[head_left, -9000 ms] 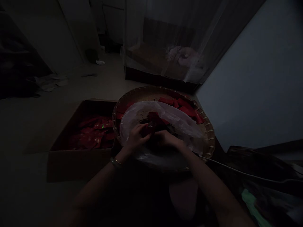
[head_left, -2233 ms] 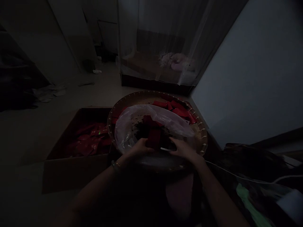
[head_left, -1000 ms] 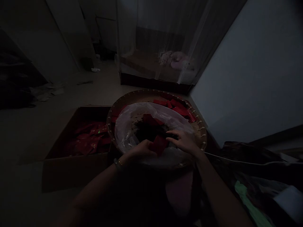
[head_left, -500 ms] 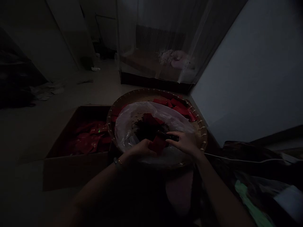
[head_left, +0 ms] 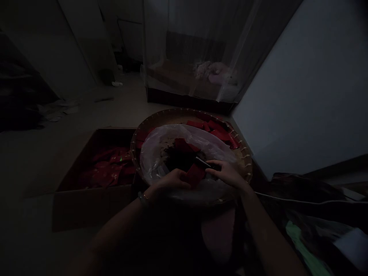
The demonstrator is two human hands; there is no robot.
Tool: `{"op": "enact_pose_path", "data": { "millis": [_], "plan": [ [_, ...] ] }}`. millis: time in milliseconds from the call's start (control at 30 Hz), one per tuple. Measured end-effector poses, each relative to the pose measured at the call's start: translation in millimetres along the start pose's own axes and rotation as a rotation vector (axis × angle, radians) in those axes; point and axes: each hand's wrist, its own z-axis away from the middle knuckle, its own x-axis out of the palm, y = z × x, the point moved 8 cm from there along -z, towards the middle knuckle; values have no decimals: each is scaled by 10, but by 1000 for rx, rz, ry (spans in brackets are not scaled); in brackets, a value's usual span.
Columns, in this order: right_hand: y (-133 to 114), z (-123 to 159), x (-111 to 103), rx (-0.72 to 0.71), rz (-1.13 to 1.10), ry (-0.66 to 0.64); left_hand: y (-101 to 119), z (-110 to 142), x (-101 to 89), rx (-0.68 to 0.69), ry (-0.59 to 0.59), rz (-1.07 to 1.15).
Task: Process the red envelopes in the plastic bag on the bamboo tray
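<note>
My left hand point(head_left: 173, 179) is closed on the edge of a small red packet point(head_left: 196, 175), above the near part of a clear plastic bag point(head_left: 149, 149). In my right hand point(head_left: 227, 173) is a slim dark tool point(head_left: 203, 162) with a bright, shiny edge; its exact kind is hard to make out in the dim light. The tool's tip points left, just over the packet. Inside the open bag lies a heap of dark loose stuff point(head_left: 176, 159), with a red piece point(head_left: 185, 145) on its far side. The bag rests in a round woven bamboo tray point(head_left: 153, 118).
More red packets point(head_left: 220, 132) lie at the tray's far right. Left of it stands a cardboard box point(head_left: 89, 207) holding red packets point(head_left: 103, 172). A white cord point(head_left: 290, 199) runs right, past dark cloth and a green item point(head_left: 304, 245). A netted bed point(head_left: 189, 82) stands behind.
My right hand has shifted slightly right, and the tool has turned so its shiny edge shows. The red packet in my left hand has moved slightly right.
</note>
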Motion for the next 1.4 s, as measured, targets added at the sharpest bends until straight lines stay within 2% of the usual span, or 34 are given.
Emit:
{"op": "enact_pose_path", "data": {
  "millis": [133,233,367,433,533,667,767,900,1000,1067,1100,1167,1200,1233,1300,1367,1400],
  "plan": [
    [151,6,-168,8,-60,88,-1,5,-19,2,27,44],
    [318,10,-240,2,-23,117,-4,2,-75,21,112,119],
    [524,36,-91,28,147,-3,-21,-13,-151,61,225,203],
    [545,56,26,25,225,-92,-37,-19,-167,66,251,212],
    [351,53,96,-52,274,-103,-42,-19,-138,58,221,194],
    [-197,-24,14,-228,193,132,46,13,-24,83,75,124],
    [-465,-120,133,-281,320,167,99,51,3,91,33,92],
    [-577,-184,248,-339,394,198,100,74,-10,88,33,99],
    [-520,-212,195,-326,257,211,71,56,-23,94,40,143],
    [-398,-274,146,-245,61,182,45,36,-101,90,128,213],
    [-322,-320,147,-193,-48,149,38,37,-180,97,217,271],
    [-177,-429,211,-100,-196,66,55,103,-408,183,475,454],
    [-126,-491,265,-78,-198,25,72,172,-528,261,611,566],
    [-90,-556,323,-75,-140,-5,85,250,-631,346,726,675],
    [-62,-701,438,-126,106,-29,105,361,-750,475,836,840],
    [-27,-868,481,-139,331,44,118,374,-781,497,824,890],
    [-8,-956,496,-134,362,73,118,358,-778,477,806,878]
  ]
}}
